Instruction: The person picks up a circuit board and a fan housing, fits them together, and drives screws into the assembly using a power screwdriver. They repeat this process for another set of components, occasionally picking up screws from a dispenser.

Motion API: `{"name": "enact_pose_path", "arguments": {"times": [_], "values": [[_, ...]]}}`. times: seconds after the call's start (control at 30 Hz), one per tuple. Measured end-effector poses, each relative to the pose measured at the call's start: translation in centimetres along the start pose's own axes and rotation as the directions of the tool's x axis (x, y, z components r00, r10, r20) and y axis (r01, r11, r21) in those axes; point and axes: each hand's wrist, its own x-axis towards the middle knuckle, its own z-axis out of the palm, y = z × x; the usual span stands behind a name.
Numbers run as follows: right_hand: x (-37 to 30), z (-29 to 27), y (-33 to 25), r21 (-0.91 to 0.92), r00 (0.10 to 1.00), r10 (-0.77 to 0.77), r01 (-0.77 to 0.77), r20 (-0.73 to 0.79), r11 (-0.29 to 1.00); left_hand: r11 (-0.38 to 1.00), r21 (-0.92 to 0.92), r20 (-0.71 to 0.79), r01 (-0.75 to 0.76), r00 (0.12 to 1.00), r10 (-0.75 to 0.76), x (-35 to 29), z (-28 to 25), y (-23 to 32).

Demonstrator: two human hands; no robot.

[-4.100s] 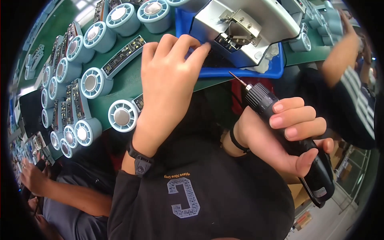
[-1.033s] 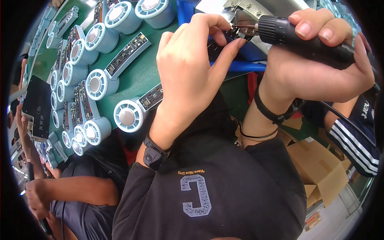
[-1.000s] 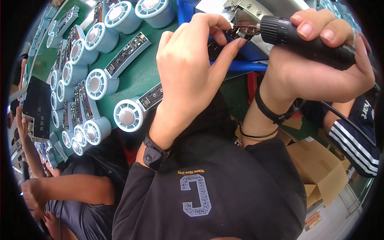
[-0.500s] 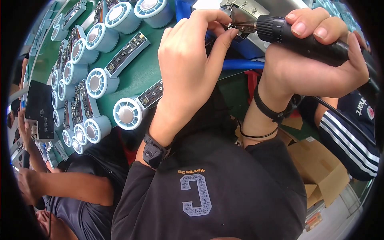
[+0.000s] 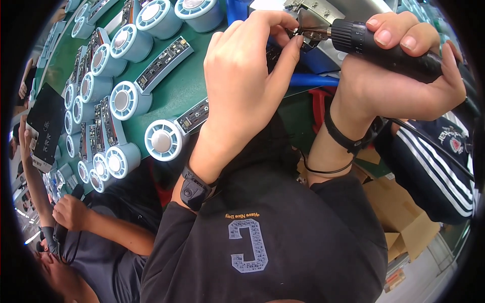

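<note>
My right hand (image 5: 389,88) is wrapped around a black electric screwdriver (image 5: 353,38), held nearly level and pointing left. Its shaft reaches the fingertips of my left hand (image 5: 240,76), which are pinched together. What they pinch is small and mostly hidden; dark and metallic bits show around it. Right behind the fingertips lies a silvery metal block (image 5: 323,10) with small fittings on it. Below my left wrist a light-blue round-ended unit (image 5: 164,140) lies on the table, its handle with an exposed circuit board partly covered by my forearm.
Several similar light-blue units (image 5: 130,101) lie in rows on the green table (image 5: 172,86). A blue bar (image 5: 313,80) runs beside my right wrist. On the left a co-worker holds a black panel (image 5: 44,123). A striped sleeve (image 5: 429,166) and a cardboard box (image 5: 399,202) are at right.
Both my hands and the screwdriver keep nearly the same pose; the whole view shifts slightly. The co-worker at left has tilted the black panel, and their other hand is now raised around a black object.
</note>
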Motion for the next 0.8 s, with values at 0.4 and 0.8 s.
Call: {"name": "enact_pose_path", "arguments": {"times": [0.4,0.8], "values": [[-1.1,3.5,-0.8,-0.286,0.99,-0.046,0.006,-0.133,0.958,1.0,-0.016,0.013,-0.025,1.0,0.026,-0.1,-0.1,-0.3],[-1.4,4.9,-0.7,-0.318,0.941,-0.075,-0.036,-0.33,0.947,0.998,-0.015,0.034,-0.06,0.998,0.061,-0.1,-0.3,-0.2]]}}
